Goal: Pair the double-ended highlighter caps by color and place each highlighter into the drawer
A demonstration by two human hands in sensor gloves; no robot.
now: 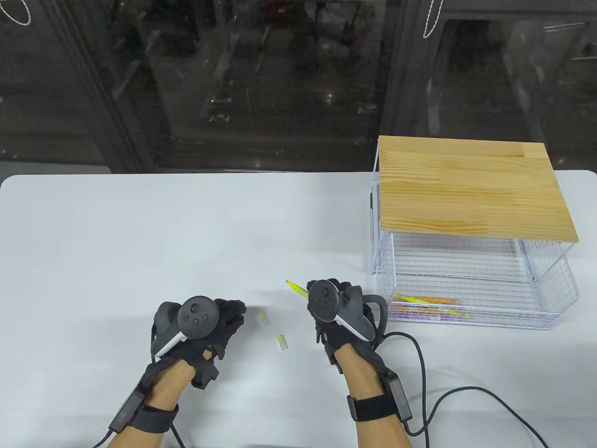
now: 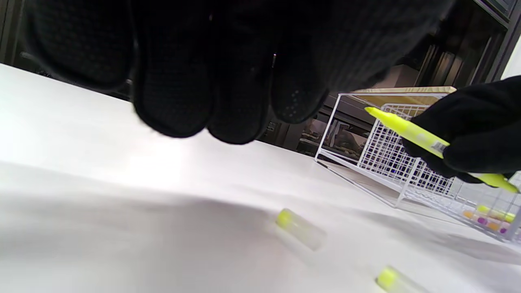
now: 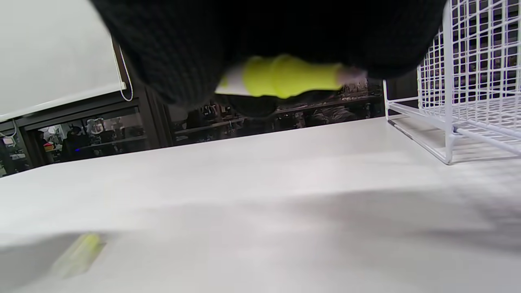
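My right hand [image 1: 326, 298] grips a yellow highlighter [image 1: 296, 288] with both ends uncapped; its tip pokes out to the upper left. The left wrist view shows the same yellow highlighter [image 2: 419, 136] held above the table in the right hand [image 2: 472, 134]. Two clear caps with yellow ends lie on the table between my hands: one cap [image 1: 264, 320] close to my left fingers, the other cap [image 1: 281, 341] a little nearer me. My left hand [image 1: 224, 317] hovers beside them with fingers [image 2: 175, 93] loosely curled, holding nothing. The pulled-out wire drawer [image 1: 466, 317] holds several capped highlighters [image 1: 429, 305].
The wire drawer unit has a wooden top [image 1: 471, 186] and stands at the table's right. A black cable [image 1: 466, 396] from the right wrist loops over the table at the front right. White table surface [image 1: 140, 242] stretches to the left and far side.
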